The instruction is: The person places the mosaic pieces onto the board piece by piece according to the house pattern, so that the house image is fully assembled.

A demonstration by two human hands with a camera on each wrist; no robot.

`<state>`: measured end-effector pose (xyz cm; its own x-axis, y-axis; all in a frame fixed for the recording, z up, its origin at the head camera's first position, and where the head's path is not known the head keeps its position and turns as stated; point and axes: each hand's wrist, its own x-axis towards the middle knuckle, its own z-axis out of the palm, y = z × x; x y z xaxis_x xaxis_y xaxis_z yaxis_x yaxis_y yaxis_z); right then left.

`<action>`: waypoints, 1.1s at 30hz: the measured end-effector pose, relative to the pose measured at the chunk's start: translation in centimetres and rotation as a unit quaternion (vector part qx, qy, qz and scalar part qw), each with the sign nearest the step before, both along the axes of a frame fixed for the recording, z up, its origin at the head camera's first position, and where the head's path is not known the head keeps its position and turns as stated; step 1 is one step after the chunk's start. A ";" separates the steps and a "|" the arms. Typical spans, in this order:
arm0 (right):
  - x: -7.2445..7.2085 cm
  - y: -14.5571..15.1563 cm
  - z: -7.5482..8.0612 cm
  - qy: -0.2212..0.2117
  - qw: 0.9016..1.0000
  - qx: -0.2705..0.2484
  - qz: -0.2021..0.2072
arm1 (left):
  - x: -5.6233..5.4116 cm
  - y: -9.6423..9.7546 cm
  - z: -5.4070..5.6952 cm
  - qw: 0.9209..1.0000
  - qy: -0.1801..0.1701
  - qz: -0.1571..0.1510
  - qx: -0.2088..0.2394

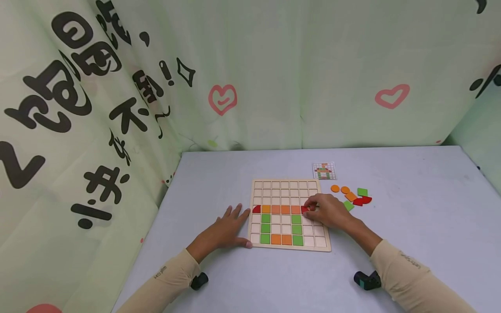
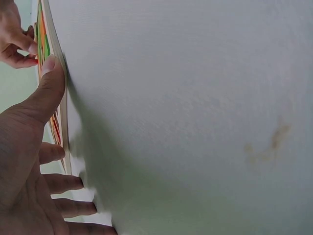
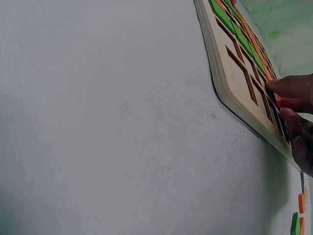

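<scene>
1. and the right hand (image 1: 328, 210) pinches a red piece (image 1: 304, 209) over the board (image 1: 321, 230), right at the right end of the coloured row!
2. the left hand (image 1: 225, 231) is spread, gripping nothing, thumb against the board's near left corner.
3. green squares (image 1: 265, 228) line two columns, near side!
4. loose pieces (image 1: 351, 197) lie right of the board, a pattern card (image 1: 324, 171) just past its far right corner.

I see red, orange and green tiles (image 1: 275, 209), a pale gridded board (image 1: 286, 192), and light-green curtains (image 1: 297, 65) with black lettering (image 1: 91, 212) and reddish hearts (image 1: 222, 102).
</scene>
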<state>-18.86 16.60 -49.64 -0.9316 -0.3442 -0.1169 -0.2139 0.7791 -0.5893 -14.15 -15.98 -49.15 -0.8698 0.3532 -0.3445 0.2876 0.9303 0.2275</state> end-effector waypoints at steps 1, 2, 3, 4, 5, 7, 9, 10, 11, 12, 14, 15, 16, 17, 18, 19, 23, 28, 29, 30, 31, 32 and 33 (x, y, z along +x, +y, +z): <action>0.0 0.0 0.0 0.000 1.000 0.000 -0.001 | 0.0 0.0 0.0 1.000 0.001 -0.001 0.000; 0.0 -0.1 0.1 0.000 1.000 0.001 -0.001 | 0.0 0.0 0.0 1.000 0.001 -0.002 0.000; 0.1 -0.1 0.1 -0.001 1.000 0.002 -0.003 | 0.0 0.0 0.0 1.000 0.001 -0.002 -0.001; 0.1 -0.1 0.1 -0.002 1.000 0.003 -0.003 | 0.0 0.0 0.0 1.000 0.001 -0.003 -0.001; 0.1 -0.1 0.2 -0.002 1.000 0.003 -0.004 | 0.0 -0.1 0.0 1.000 0.001 -0.003 -0.001; 0.1 -0.2 0.3 -0.004 1.000 0.004 -0.003 | 0.0 -0.1 0.0 1.000 0.000 -0.003 0.000; 0.1 -0.2 0.3 -0.005 1.000 0.003 -0.003 | 0.0 -0.1 -0.1 1.000 0.000 -0.002 0.001; 0.1 -0.2 0.3 -0.006 1.000 0.004 -0.003 | 0.0 -0.1 -0.1 1.000 0.000 -0.002 0.001; 0.1 -0.2 0.3 -0.006 1.000 0.004 -0.003 | 0.0 -0.1 -0.1 1.000 0.000 -0.002 0.001; 0.1 -0.2 0.3 -0.006 1.000 0.004 -0.002 | 0.0 -0.1 -0.1 1.000 0.000 -0.002 0.001; 0.1 -0.2 0.3 -0.008 1.000 0.005 -0.003 | 0.0 -0.1 -0.1 1.000 0.001 -0.003 0.000; 0.1 -0.2 0.3 -0.009 1.000 0.006 -0.004 | 0.0 -0.1 -0.1 1.000 0.001 -0.003 0.000; 0.1 -0.2 0.3 -0.009 1.000 0.006 -0.002 | 0.0 -0.1 -0.1 1.000 0.002 -0.003 0.000; 0.1 -0.2 0.3 -0.009 1.000 0.007 -0.001 | 0.0 -0.1 -0.1 1.000 0.001 -0.003 0.001; 0.1 -0.2 0.3 -0.010 1.000 0.008 -0.001 | 0.0 -0.1 -0.1 1.000 0.001 -0.003 0.001; 0.1 -0.1 0.3 -0.009 1.000 0.008 -0.002 | 0.0 -0.1 0.0 1.000 0.001 -0.003 0.001; 0.1 0.1 0.4 -0.003 1.000 0.009 0.004 | 0.1 0.0 0.1 1.000 0.001 -0.002 0.004; 0.2 0.7 0.4 0.003 1.000 -0.005 0.023 | 0.1 0.1 0.2 1.000 0.001 -0.001 0.005; 0.2 0.9 0.4 0.003 1.000 -0.008 0.026 | 0.1 0.1 0.3 1.000 0.001 -0.001 0.005; 0.3 1.0 0.4 0.004 0.999 -0.013 0.031 | 0.1 0.1 0.3 1.000 0.001 0.000 0.004; 0.3 1.2 0.4 0.005 0.999 -0.017 0.034 | 0.1 0.1 0.3 1.000 0.001 0.000 0.004; 0.4 1.5 0.4 0.005 0.999 -0.019 0.035 | 0.1 0.1 0.3 1.000 0.000 0.000 0.004; 0.4 1.7 0.4 0.006 0.999 -0.022 0.036 | 0.1 0.1 0.3 1.000 0.000 0.001 0.004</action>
